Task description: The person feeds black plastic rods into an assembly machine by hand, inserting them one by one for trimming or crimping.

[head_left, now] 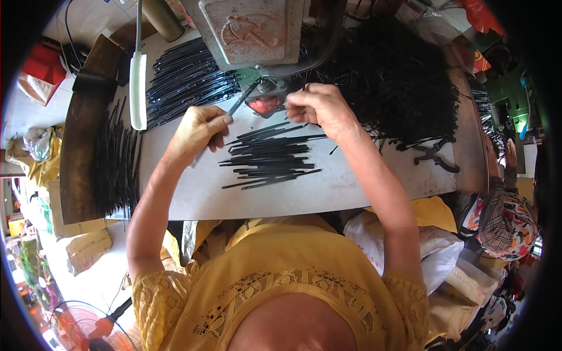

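Note:
My left hand [205,130] is closed around a slim dark rod [244,98]. The rod's far tip reaches the small metal tooling at the base of a grey press [257,35], and its near end sticks out below my palm. On the other side of that tooling, my right hand [319,109] has its fingers pinched together; whatever is between them is too small to make out. A reddish patch [265,106] shows between both hands, under the press. Closer to me, a loose stack of black rods [266,157] lies on the pale tabletop [193,193].
Black rods [187,79] are heaped at the back left, with more along the left edge [114,158]. A tangled mound of thin black pieces [392,76] covers the back right. Pliers [436,155] lie near the right edge. A white lamp [138,90] hangs at left; another person [506,216] is at far right.

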`<action>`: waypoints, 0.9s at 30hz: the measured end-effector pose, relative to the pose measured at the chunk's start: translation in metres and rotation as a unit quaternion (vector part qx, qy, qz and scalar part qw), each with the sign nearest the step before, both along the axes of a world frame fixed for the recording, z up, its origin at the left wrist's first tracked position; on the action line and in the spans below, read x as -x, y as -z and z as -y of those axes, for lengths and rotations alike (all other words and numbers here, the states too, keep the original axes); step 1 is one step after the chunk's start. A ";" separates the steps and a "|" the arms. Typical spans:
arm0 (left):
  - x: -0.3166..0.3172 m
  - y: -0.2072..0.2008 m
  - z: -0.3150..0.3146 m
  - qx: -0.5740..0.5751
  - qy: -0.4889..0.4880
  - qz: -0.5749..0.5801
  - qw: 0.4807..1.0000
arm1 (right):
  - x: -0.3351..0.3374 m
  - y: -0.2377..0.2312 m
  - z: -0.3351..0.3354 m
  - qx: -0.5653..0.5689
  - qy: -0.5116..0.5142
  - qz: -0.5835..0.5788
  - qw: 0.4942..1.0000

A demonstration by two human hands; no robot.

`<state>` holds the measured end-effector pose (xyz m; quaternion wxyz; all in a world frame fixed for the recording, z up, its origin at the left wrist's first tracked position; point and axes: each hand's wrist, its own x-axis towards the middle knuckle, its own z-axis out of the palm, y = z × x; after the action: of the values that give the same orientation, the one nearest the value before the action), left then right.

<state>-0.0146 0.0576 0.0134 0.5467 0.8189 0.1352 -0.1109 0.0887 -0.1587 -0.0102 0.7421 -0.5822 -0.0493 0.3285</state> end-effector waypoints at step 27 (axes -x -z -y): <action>-0.032 0.023 0.046 0.426 -0.176 0.041 0.886 | -0.014 0.010 -0.018 -0.170 0.149 -0.058 0.972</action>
<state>0.0173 0.0116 -0.0091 0.8586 0.4738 0.1943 -0.0258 0.1031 -0.1407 -0.0200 0.8723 -0.4283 0.0257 0.2345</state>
